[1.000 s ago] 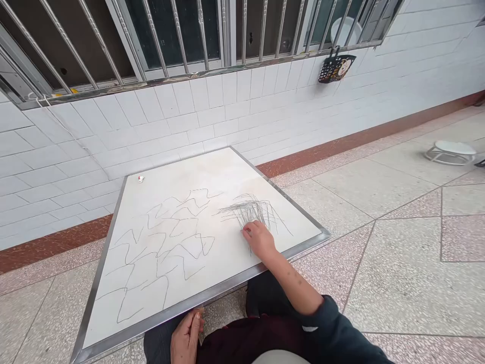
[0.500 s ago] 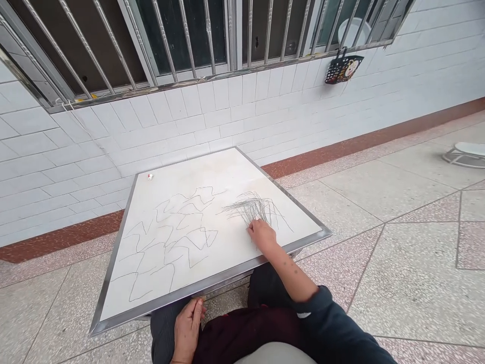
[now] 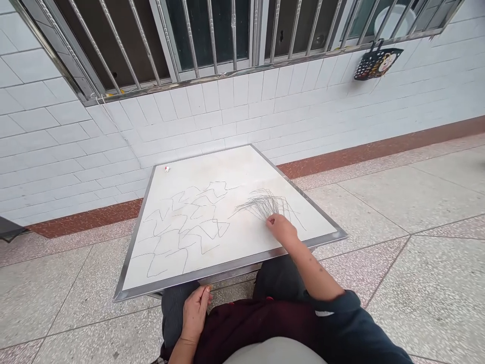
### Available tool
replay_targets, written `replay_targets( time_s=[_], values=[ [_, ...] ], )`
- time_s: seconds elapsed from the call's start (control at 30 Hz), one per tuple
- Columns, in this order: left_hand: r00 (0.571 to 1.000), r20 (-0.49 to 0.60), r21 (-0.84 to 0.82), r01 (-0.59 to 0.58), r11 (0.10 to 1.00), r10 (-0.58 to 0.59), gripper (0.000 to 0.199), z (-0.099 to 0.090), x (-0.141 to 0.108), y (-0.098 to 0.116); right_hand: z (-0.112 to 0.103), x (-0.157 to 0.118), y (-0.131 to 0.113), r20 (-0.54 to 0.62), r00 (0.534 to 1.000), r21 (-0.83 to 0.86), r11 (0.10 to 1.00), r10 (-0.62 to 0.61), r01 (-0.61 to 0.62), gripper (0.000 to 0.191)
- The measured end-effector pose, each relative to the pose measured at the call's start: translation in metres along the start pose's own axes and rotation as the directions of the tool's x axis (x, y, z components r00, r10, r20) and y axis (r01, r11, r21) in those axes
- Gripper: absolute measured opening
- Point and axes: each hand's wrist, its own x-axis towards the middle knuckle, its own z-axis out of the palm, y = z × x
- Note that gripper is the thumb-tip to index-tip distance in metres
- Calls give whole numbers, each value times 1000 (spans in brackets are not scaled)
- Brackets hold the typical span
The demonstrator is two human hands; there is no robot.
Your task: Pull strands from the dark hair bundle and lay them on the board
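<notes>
"Many thin, dark, wiry strands [image 3: 265, 203]: where?"

"Fanned on the white, metal-edged counter [image 3: 212, 169], right of bent dark lengths [image 3: 179, 237]; right hand [image 3: 282, 230] pinching their near ends. Left hand [image 3: 194, 312], below: grip unclear."

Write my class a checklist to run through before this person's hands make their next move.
1. Right hand at the bundle of dark strands: ok, fingertips at its near edge.
2. Strands in its grip: cannot tell, too fine to see.
3. Left hand off the table: ok, by the lap.
4. Bent strands lying apart from each other: not ok, some touch or cross.
5. Small red-and-white item away from strands: ok, near the table's far left corner.
</notes>
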Motion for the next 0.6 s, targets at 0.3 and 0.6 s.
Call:
replay_targets(
  time_s=[0.3,0.6],
  values=[
    [999,35,18,-10,1000,9,44,0,3,-17,0,10,4,-65,994,442,891,-84,104,18],
    [999,29,16,-21,1000,20,41,-1,1,-15,-4,17,0,-90,990,755,641,-111,141,37]
  ],
)
